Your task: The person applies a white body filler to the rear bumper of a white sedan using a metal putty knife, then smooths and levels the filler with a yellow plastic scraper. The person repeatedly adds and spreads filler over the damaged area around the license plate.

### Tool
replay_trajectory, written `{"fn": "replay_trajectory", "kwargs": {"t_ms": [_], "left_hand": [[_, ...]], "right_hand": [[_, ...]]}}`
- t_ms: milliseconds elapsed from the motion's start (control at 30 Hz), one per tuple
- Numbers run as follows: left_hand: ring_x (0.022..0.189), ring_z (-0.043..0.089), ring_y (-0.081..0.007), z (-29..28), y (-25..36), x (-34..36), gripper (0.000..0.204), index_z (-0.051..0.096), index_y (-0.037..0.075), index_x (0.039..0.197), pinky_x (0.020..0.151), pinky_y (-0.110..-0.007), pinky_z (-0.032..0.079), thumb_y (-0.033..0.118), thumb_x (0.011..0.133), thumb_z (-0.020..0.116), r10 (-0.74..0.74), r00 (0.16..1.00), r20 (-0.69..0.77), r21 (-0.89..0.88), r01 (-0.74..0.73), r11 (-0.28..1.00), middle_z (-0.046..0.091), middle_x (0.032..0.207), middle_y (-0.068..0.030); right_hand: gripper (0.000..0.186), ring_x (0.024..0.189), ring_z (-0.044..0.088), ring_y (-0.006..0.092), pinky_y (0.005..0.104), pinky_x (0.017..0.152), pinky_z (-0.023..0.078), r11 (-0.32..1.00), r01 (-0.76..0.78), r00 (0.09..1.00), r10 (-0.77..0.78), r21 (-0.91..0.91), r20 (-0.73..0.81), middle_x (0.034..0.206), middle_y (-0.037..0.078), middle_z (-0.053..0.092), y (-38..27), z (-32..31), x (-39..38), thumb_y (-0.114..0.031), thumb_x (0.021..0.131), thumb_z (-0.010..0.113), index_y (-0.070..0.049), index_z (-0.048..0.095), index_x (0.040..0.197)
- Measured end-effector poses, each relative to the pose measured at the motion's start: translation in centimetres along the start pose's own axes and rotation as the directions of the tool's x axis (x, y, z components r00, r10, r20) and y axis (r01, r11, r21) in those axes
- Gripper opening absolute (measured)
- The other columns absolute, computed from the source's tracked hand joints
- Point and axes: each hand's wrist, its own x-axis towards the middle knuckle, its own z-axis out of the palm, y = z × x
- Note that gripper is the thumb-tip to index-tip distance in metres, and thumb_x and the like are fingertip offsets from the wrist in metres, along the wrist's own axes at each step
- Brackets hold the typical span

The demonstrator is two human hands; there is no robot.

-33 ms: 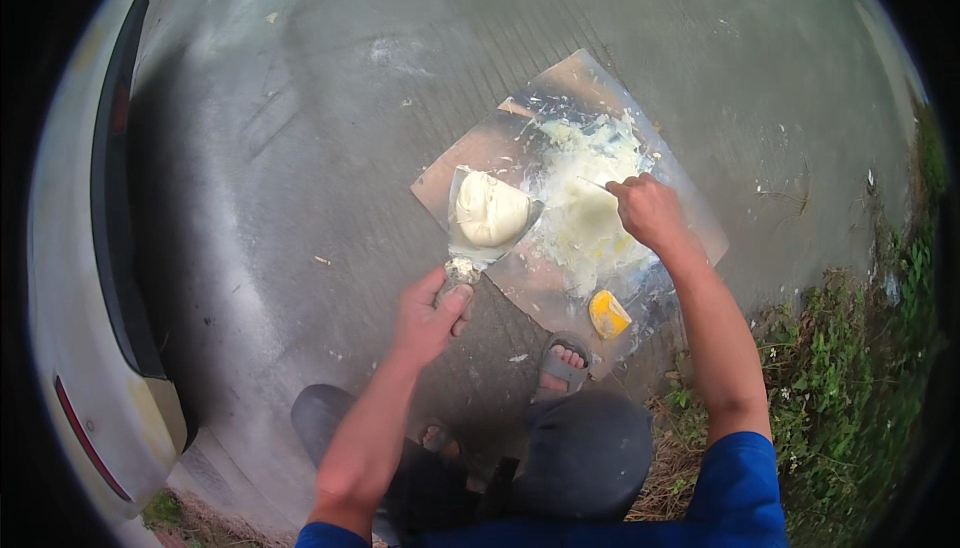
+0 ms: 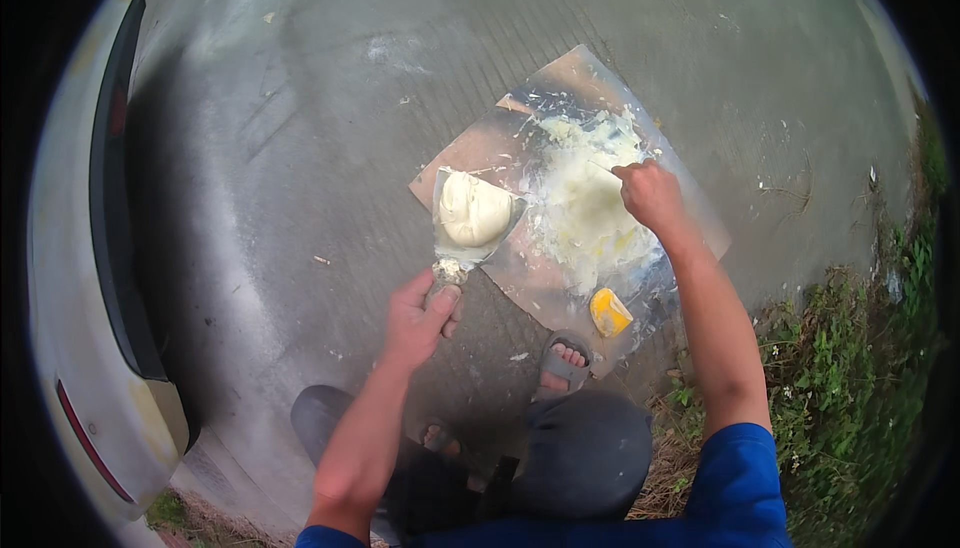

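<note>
My left hand (image 2: 425,314) is closed around the smeared handle of a wide putty knife (image 2: 441,245). A thick, smooth mound of cream-coloured putty (image 2: 476,210) rests on its blade, above the left part of a flat board (image 2: 462,164). Over the board's right half, my right hand (image 2: 652,195) is closed, fingers pinched on a thin pale stick-like thing (image 2: 601,165). Its kind is hard to tell. Beneath that hand spreads a messy patch of pale yellowish putty (image 2: 585,210). A yellow piece (image 2: 609,312), smeared with putty, lies near the board's lower corner.
The board lies on grey concrete ground (image 2: 330,128). My sandalled foot (image 2: 565,360) is close to its near edge. On the left stands a pale vehicle (image 2: 85,248) with a dark trim strip. Green weeds (image 2: 840,368) grow along the right side.
My left hand and the loaded putty knife have shifted slightly left. My right hand has moved a little up and outward over the putty patch.
</note>
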Motion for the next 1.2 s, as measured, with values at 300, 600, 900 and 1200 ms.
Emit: {"fn": "replay_trajectory", "kwargs": {"t_ms": [300,600,900,1200], "left_hand": [[0.048,0.051,-0.0142,-2.9,6.9,-11.6,0.028,0.059,0.001,0.099,0.046,-0.027,0.041,0.029,0.100,0.059,-0.046,0.983,-0.176,-0.153,0.018,0.988,0.058,0.067,-0.0080],[0.054,0.051,-0.0106,-0.5,33.0,-31.9,0.023,0.061,0.004,0.104,0.048,-0.025,0.040,0.027,0.103,0.056,-0.086,0.921,-0.379,-0.337,-0.051,0.940,0.058,0.074,-0.0033],[0.053,0.050,-0.0103,-0.6,48.7,-40.6,0.022,0.060,0.005,0.105,0.048,-0.025,0.039,0.027,0.101,0.060,-0.009,0.850,-0.526,-0.434,-0.259,0.863,0.056,0.073,-0.0025],[0.057,0.056,-0.0112,-8.3,54.8,-39.6,0.018,0.059,0.002,0.104,0.053,-0.028,0.045,0.016,0.096,0.065,0.065,0.718,-0.693,-0.300,-0.368,0.880,0.060,0.071,-0.0027]], "right_hand": [[0.013,0.081,0.065,0.0376,0.0491,0.071,0.054,0.973,0.034,0.971,-0.086,0.227,0.221,0.081,0.018,0.065,-2.4,3.6,-12.9,-0.010,0.082,0.059,-0.007,0.070,0.088],[0.017,0.080,0.063,0.0107,0.0280,0.071,0.052,-0.234,-0.445,0.797,0.336,0.865,0.501,0.096,0.003,0.068,-9.6,-29.9,-14.2,-0.006,0.096,0.059,0.000,0.066,0.111],[0.017,0.088,0.065,0.0134,0.0290,0.082,0.052,-0.377,-0.358,0.928,-0.045,0.854,0.369,0.102,0.004,0.070,-20.9,-51.3,-5.1,-0.003,0.092,0.061,-0.001,0.066,0.108],[0.017,0.090,0.069,0.0197,0.0363,0.085,0.057,-0.274,-0.377,0.912,-0.276,0.885,0.304,0.101,0.007,0.071,-33.3,-60.0,11.0,0.002,0.089,0.062,-0.003,0.064,0.105]]}}
